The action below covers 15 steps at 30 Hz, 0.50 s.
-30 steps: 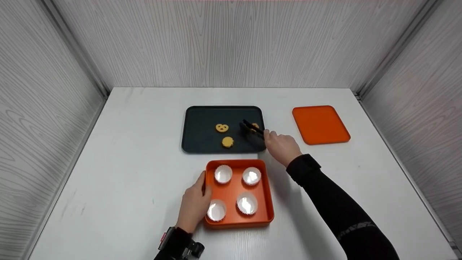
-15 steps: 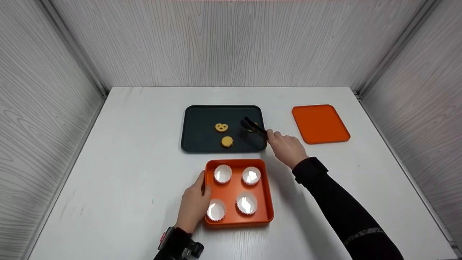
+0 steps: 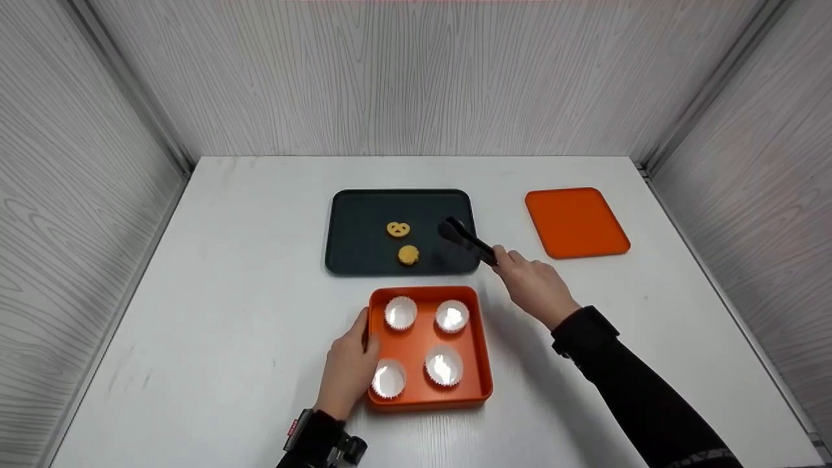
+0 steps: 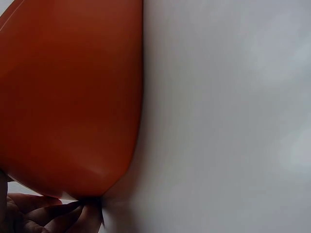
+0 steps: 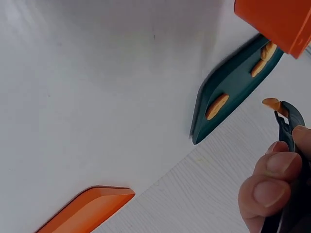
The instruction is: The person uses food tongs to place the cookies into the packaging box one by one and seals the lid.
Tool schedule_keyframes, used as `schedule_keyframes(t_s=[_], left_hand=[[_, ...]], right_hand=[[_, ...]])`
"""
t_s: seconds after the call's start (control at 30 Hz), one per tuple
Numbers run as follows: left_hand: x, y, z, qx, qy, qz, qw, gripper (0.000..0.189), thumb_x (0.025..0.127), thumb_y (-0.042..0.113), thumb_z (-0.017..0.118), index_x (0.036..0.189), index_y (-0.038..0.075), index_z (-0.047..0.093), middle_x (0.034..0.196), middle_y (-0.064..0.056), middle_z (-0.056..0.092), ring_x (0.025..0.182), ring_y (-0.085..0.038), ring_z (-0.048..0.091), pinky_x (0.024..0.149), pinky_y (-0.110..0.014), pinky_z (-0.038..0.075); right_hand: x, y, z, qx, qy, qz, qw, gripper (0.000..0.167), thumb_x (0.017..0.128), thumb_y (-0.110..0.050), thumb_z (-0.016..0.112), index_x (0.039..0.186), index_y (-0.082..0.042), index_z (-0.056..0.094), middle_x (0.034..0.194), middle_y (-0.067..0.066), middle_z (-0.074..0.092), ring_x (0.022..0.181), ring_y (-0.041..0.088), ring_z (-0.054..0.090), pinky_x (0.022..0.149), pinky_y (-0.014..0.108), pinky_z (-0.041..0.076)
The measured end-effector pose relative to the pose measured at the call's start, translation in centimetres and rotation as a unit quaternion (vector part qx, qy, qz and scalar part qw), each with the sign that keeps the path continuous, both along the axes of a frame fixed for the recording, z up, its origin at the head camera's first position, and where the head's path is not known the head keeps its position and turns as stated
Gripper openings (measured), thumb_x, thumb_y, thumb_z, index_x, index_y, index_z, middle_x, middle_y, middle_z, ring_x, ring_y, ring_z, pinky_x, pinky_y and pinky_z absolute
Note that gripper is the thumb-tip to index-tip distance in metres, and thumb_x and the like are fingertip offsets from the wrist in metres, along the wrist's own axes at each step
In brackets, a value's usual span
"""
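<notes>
My left hand (image 3: 349, 372) grips the left wall of a square orange box (image 3: 482, 351), thumb at its rim; in the left wrist view the fingers (image 4: 53, 216) meet the box's lower edge. Several white paper baking cups (image 3: 444, 366) sit inside the box. My right hand (image 3: 534, 286) holds black tongs (image 3: 478, 246) over the right part of a dark green tray (image 3: 361, 253). Between the tong tips is a yellow-brown cookie (image 5: 275, 105), seen in the right wrist view. On the tray lie a pretzel-shaped cookie (image 3: 398, 229), a round one (image 3: 409, 255) and another cookie (image 5: 217, 107), mostly hidden by the tongs from the head.
A flat orange plate (image 3: 577, 224) lies to the right of the tray. The white table (image 3: 227, 292) is enclosed by pale wood-grain panels (image 3: 416, 78) at the back and both sides.
My right hand has moved back toward the right and nearer to me, drawing the tongs with it. The left hand and the orange box have stayed in place.
</notes>
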State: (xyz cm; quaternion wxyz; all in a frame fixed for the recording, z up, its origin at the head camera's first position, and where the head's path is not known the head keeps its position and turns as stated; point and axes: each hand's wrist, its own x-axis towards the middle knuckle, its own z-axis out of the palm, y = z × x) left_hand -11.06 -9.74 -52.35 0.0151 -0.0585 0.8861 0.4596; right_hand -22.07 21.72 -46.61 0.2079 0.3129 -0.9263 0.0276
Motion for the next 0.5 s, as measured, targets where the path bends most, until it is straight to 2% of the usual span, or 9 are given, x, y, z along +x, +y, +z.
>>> schedule_keyframes(t_s=[0.5], left_hand=[[0.0, 0.0, 0.1, 0.001, 0.002, -0.001, 1.0, 0.057, 0.105, 0.024, 0.052, 0.157, 0.003, 0.039, 0.152, -0.016, 0.052, 0.136, -0.031, 0.054, 0.114, -0.049, 0.042]], right_hand=[[5.9, 0.8, 1.4, -0.007, -0.033, 0.039, 0.9987, 0.038, 0.097, -0.015, 0.071, 0.128, 0.001, 0.057, 0.081, 0.009, 0.061, 0.048, 0.016, 0.051, 0.049, 0.027, 0.055]])
